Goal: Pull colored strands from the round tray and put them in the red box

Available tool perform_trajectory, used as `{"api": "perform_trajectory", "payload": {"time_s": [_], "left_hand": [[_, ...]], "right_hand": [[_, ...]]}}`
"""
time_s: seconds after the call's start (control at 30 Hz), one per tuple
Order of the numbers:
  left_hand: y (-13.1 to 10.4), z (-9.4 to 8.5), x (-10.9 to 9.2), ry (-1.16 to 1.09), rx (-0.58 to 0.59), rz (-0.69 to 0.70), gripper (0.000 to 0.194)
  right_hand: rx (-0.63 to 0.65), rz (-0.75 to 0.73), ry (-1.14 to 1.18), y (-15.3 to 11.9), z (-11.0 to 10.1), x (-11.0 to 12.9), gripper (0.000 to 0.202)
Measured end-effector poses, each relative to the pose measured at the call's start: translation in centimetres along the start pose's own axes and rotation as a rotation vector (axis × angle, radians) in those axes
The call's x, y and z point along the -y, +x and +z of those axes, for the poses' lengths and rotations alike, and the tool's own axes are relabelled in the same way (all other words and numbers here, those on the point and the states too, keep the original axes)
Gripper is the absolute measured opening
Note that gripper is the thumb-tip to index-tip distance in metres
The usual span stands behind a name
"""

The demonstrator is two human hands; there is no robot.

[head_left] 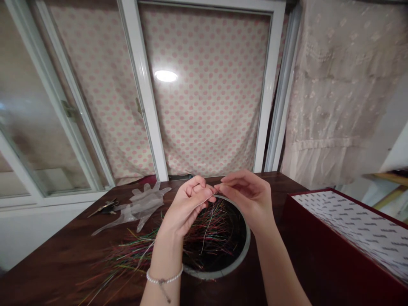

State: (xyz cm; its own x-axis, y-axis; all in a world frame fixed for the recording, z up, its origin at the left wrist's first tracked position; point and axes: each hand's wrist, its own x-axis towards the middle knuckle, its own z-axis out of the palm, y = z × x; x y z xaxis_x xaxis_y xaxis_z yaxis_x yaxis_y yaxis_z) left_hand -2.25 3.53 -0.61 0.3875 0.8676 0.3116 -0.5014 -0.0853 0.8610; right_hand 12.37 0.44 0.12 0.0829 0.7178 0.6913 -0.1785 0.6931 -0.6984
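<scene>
Above a round black tray with a pale rim [247, 238], my left hand [193, 202] pinches a thin whitish strand [208, 225] that hangs down over the tray. My right hand [247, 193] is beside it, thumb and fingertips pressed together at the strand's upper end, close to the left fingertips. Many thin coloured strands [137, 253] spread over the tray and across the table to the left, partly hidden behind my left wrist. A beaded bracelet [164, 280] circles that wrist.
Crumpled translucent gloves [140, 206] lie on the dark wooden table [47, 255] at the left, next to some keys [106, 207]. On the right stands a dark red box [318, 229] with a white printed lining. Behind the table are framed windows with a dotted curtain [210, 85].
</scene>
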Motion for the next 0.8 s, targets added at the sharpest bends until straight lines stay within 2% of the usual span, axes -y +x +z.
{"api": "perform_trajectory", "payload": {"time_s": [0.23,0.33,0.47,0.8], "left_hand": [[-0.5,0.1,-0.2,0.318,0.095,-0.033,0.009],[-0.7,0.7,-0.2,0.406,0.06,0.011,0.01],[-1.0,1.3,-0.4,0.418,0.0,0.028,0.01],[-1.5,1.7,-0.5,0.375,-0.022,0.042,0.007]], "right_hand": [[-0.007,0.004,-0.024,0.0,0.3,-0.1,0.012],[-0.024,0.031,0.028,0.0,0.2,-0.3,0.01],[-0.014,0.106,0.112,0.1,0.0,-0.4,0.007],[0.042,0.141,0.096,0.0,0.1,0.0,0.011]]}}
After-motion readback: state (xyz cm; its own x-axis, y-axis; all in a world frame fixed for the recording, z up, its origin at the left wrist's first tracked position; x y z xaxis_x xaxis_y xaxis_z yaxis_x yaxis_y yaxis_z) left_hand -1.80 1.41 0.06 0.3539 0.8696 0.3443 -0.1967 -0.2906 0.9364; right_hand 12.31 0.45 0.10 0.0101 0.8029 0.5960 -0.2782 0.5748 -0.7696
